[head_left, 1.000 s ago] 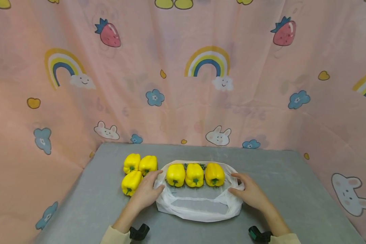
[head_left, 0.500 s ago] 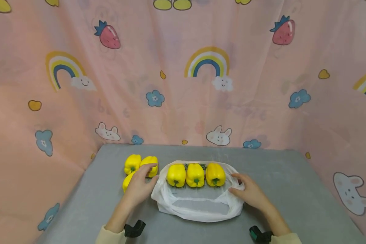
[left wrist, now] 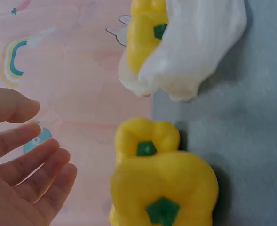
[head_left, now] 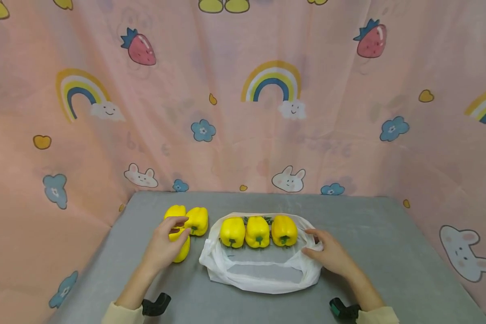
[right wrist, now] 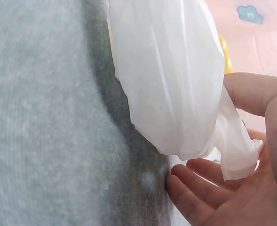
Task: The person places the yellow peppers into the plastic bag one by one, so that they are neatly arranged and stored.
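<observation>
The left hand (head_left: pixel 162 246), fingers spread and relaxed, grip holding nothing, partly hides three loose yellow peppers (head_left: pixel 198 219) left of lower centre in the head view; three more yellow peppers (head_left: pixel 258 232) sit in a row within the mouth of the white bag (head_left: pixel 263 286), lower centre, on the grey surface (head_left: pixel 372 234); the right hand (head_left: pixel 330 252) touches the bag's right edge; whether its grip pinches it, I cannot tell.

A grey tabletop (head_left: pixel 372 238) carries a white plastic bag (head_left: pixel 263 286) and extends past the bag on every side. Near the bag, to its left, three yellow bell peppers (head_left: pixel 198 219) lie clustered together.
</observation>
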Available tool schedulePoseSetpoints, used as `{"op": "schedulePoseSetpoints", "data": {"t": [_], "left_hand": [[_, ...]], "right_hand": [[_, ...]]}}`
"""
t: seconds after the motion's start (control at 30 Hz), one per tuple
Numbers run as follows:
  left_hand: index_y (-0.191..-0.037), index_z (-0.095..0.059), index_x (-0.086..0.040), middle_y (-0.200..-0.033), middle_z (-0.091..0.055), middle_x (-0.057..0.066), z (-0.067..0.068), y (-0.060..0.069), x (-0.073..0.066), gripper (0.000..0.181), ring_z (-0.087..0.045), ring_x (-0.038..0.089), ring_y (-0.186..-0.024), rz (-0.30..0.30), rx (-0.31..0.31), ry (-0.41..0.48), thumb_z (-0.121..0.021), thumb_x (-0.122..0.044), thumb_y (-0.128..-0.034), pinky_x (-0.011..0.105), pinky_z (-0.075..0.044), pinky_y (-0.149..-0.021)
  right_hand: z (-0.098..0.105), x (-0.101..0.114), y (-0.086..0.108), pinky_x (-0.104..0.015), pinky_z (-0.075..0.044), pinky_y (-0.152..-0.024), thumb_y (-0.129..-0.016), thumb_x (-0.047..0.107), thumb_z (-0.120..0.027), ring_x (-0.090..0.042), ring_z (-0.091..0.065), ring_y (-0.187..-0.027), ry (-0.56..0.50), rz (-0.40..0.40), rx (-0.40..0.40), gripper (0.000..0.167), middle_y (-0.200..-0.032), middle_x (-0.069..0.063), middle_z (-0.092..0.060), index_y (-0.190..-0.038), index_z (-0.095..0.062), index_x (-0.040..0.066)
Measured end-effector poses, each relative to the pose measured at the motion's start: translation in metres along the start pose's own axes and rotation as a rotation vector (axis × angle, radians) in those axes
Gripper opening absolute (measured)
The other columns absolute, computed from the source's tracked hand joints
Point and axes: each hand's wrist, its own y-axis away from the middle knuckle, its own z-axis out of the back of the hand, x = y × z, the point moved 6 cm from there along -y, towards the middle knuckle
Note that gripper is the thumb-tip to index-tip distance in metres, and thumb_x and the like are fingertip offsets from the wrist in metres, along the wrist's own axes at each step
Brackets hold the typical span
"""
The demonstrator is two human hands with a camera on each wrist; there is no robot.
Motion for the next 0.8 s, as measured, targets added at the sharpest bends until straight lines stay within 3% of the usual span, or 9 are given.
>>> {"op": "schedulePoseSetpoints", "data": {"t": [0.23,0.53,0.8], "left_hand": [[-0.120,-0.067,0.005,-0.117,-0.067,0.019,0.011,0.004,0.023,0.030,-0.062,0.038,-0.107,0.031,-0.011,-0.021,-0.074,-0.004,-0.0920,0.055,-0.053,-0.091],[-0.130,-0.062,0.003,-0.123,-0.062,0.020,0.011,0.007,0.054,0.041,-0.058,0.038,-0.114,0.148,0.077,-0.030,-0.072,-0.019,-0.0961,0.056,-0.051,-0.096],[-0.136,-0.058,0.002,-0.131,-0.058,0.021,0.005,0.012,0.067,0.051,-0.057,0.037,-0.119,0.215,0.135,-0.071,-0.070,-0.030,-0.0979,0.055,-0.050,-0.097]], "right_hand": [[-0.001,0.000,0.001,-0.065,-0.044,-0.099,-0.092,0.034,-0.075,-0.043,-0.054,-0.121,0.006,-0.012,-0.002,0.064,-0.139,-0.028,-0.052,-0.141,-0.054,-0.001],[-0.002,-0.001,-0.001,-0.065,-0.042,-0.101,-0.093,0.033,-0.074,-0.043,-0.053,-0.123,0.002,-0.002,-0.007,0.062,-0.139,-0.027,-0.053,-0.142,-0.055,0.000],[-0.001,0.000,0.001,-0.063,-0.044,-0.099,-0.093,0.033,-0.075,-0.041,-0.054,-0.121,-0.004,0.021,-0.010,0.062,-0.138,-0.026,-0.054,-0.141,-0.055,0.000]]}}
